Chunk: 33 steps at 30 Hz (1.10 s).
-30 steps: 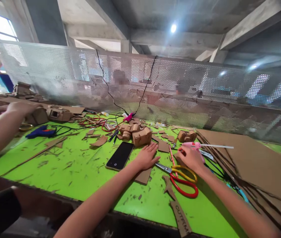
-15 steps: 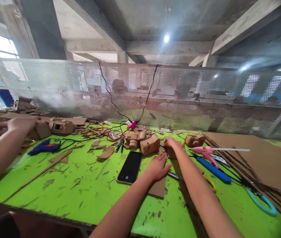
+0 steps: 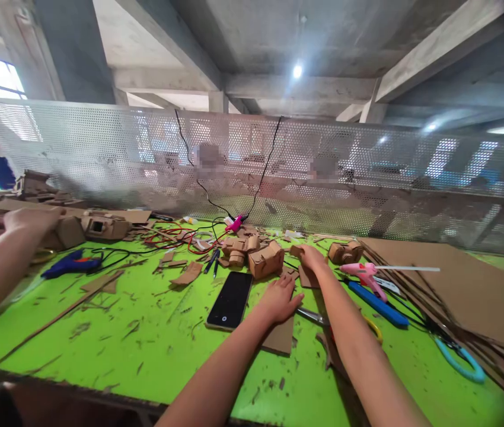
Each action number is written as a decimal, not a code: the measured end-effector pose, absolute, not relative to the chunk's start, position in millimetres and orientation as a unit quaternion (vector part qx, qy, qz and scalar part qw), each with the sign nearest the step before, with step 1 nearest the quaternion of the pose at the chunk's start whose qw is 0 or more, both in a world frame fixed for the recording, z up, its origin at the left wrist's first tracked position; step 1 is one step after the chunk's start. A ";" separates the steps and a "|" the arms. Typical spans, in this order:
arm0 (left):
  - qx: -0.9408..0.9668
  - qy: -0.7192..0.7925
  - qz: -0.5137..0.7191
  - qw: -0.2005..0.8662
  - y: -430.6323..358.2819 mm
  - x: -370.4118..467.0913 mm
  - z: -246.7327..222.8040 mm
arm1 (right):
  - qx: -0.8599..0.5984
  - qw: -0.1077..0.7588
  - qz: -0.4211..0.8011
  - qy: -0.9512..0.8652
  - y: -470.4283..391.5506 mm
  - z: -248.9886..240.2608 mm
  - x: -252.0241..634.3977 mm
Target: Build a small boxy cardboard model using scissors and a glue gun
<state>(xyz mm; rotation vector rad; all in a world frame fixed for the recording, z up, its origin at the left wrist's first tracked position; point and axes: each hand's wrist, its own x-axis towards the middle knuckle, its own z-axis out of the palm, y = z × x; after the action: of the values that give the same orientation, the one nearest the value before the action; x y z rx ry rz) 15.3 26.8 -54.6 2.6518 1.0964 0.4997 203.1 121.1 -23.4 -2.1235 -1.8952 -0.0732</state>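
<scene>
My left hand [image 3: 279,299] lies flat, fingers spread, on a piece of cardboard [image 3: 279,339] beside a black phone [image 3: 229,300]. In the fingers of my right hand [image 3: 313,258] is a small cardboard piece [image 3: 297,251], lifted at one side. Below that hand lies another cardboard piece [image 3: 308,277]. Scissors [image 3: 314,316] rest between my forearms, their yellow handle partly hidden by my right arm. Just left of my hands stand a boxy cardboard model [image 3: 266,261] and a cardboard camera model [image 3: 236,255].
To the right are a pink glue gun [image 3: 363,271], a blue cutter [image 3: 379,303], turquoise-handled scissors [image 3: 461,359] and a large cardboard sheet [image 3: 452,284]. At left, a co-worker's hands [image 3: 25,224] work near a blue glue gun [image 3: 72,264]. Scraps litter the green table [image 3: 145,362].
My right hand has shifted slightly right, and the small cardboard piece in its fingers now shows. My left hand stays flat on the cardboard. The whole view has moved a little.
</scene>
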 end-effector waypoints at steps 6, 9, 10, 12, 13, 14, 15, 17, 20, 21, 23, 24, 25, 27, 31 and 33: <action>0.904 0.368 0.184 0.115 28.0 14.0 -57.5 | -0.736 0.234 -0.021 -0.635 110.6 -18.6 212.6; 0.902 0.371 0.185 0.119 27.8 13.5 -57.9 | -0.714 0.272 0.003 -0.645 105.8 -9.0 213.5; 0.902 0.371 0.187 0.120 27.5 13.5 -57.5 | -0.704 0.282 0.014 -0.652 101.8 -6.1 212.7; 0.900 0.369 0.200 0.118 26.9 13.5 -56.0 | -0.679 0.297 0.040 -0.671 87.5 -2.1 210.0; 0.898 0.369 0.211 0.116 26.6 13.5 -54.8 | -0.663 0.301 0.054 -0.684 76.9 -1.3 208.5; 0.893 0.373 0.224 0.112 26.2 13.5 -53.4 | -0.646 0.304 0.066 -0.697 63.9 -1.4 207.2; 0.886 0.380 0.242 0.108 25.9 13.4 -51.8 | -0.628 0.305 0.076 -0.712 49.0 -2.3 206.3; 0.861 0.406 0.286 0.109 24.5 13.3 -48.4 | -0.591 0.306 0.090 -0.741 16.0 -5.6 206.6; 0.844 0.385 0.339 0.155 18.9 14.3 -44.6 | -0.525 0.307 0.125 -0.784 -29.4 -9.8 211.4; 0.851 0.354 0.345 0.177 15.8 15.6 -44.3 | -0.506 0.310 0.145 -0.792 -40.6 -10.3 213.4; 0.858 0.297 0.352 0.226 8.1 20.1 -44.7 | -0.502 0.325 0.182 -0.781 -55.5 -10.1 216.1; 0.848 0.285 0.364 0.257 4.0 23.1 -45.2 | -0.508 0.338 0.199 -0.767 -59.4 -10.0 216.4; 0.830 0.286 0.380 0.291 0.0 26.1 -45.7 | -0.516 0.354 0.215 -0.750 -61.6 -10.3 216.0; 0.780 0.305 0.416 0.354 -6.6 31.6 -45.6 | -0.522 0.389 0.250 -0.716 -62.6 -12.2 213.0; 0.703 0.301 0.457 0.455 -11.8 35.7 -42.9 | -0.499 0.440 0.300 -0.683 -62.4 -19.4 203.9; 0.682 0.275 0.457 0.500 -11.1 36.0 -43.2 | -0.491 0.462 0.307 -0.671 -63.4 -22.5 200.6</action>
<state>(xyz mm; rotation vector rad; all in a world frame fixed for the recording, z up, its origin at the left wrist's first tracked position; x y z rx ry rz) 36.0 -11.1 -43.2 1.6504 0.6652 1.1042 200.6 -63.4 -22.5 -1.2073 -1.6508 0.7559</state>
